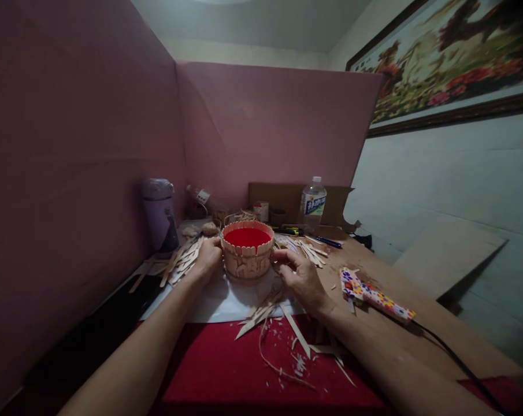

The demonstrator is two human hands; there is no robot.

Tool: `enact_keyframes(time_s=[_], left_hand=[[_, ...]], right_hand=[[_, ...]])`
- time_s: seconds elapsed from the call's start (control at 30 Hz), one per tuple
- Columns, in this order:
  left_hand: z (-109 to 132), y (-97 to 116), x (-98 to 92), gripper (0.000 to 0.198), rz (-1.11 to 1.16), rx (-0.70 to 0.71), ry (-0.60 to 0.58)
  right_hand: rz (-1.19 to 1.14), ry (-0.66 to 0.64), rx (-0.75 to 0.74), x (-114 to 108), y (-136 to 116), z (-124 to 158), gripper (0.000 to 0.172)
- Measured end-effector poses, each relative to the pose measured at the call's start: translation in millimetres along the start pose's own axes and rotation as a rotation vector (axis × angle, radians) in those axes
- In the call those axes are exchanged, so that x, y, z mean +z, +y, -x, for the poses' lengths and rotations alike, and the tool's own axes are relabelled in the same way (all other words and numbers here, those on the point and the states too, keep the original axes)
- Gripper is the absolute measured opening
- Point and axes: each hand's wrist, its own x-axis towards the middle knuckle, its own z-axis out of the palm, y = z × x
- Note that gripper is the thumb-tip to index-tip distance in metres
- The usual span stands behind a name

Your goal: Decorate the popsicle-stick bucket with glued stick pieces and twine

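A round basket [246,267] faced with wooden craft sticks stands upright on a white sheet [209,309]. Its inside is red, and a twine band runs round it below the scalloped rim. My left hand [209,258] grips the basket's left side, with its fingertips partly hidden behind the wall. On the opposite side my right hand [302,278] holds the basket with bent fingers against the wall. Loose craft sticks [186,261] lie beside my left hand, and cut stick pieces [261,312] are scattered in front of the basket.
A flower-patterned hot glue gun [374,296] with a black cord lies at the right. Behind stand a purple flask [159,216] and a plastic bottle [314,205]. More sticks [311,251] and a blue pen [329,242] lie beyond my right hand. Scraps and twine litter the red cloth [226,370].
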Motion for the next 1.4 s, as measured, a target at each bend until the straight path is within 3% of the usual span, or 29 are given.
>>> enact_keyframes(time_s=[0.2, 0.5, 0.7, 0.8, 0.97, 1.1, 1.27, 1.4], left_hand=[[-3.9, -0.3, -5.1, 0.012, -0.003, -0.009, 0.086], [0.4, 0.7, -1.3, 0.023, 0.04, -0.032, 0.035], [10.5, 13.6, 0.6, 0.006, 0.099, -0.126, 0.105], [14.6, 21.4, 1.6, 0.018, 0.132, -0.149, 0.097], [14.6, 27.8, 2.4, 0.022, 0.193, -0.138, 0.088], [16.3, 26.9, 4.3, 0.023, 0.128, -0.11, 0.162], [23.0, 26.7, 10.6, 0.034, 0.031, -0.059, 0.18], [23.0, 26.7, 11.1, 0.037, 0.034, -0.044, 0.159]], right_hand=[[0.093, 0.042, -0.029, -3.0, 3.8, -5.3, 0.047], [0.204, 0.121, -0.056, -1.0, -1.5, -1.2, 0.036], [0.061, 0.054, 0.005, 1.8, 5.1, -4.1, 0.042], [-0.051, 0.049, 0.03, 1.9, 2.4, -3.7, 0.046], [-0.141, 0.189, 0.189, -4.1, -2.9, -4.8, 0.04], [-0.115, 0.28, 0.176, -8.5, 5.5, -11.7, 0.035], [-0.198, 0.116, 0.137, -5.8, 12.8, -19.5, 0.059], [-0.248, 0.025, 0.124, -4.4, 13.9, -21.5, 0.067]])
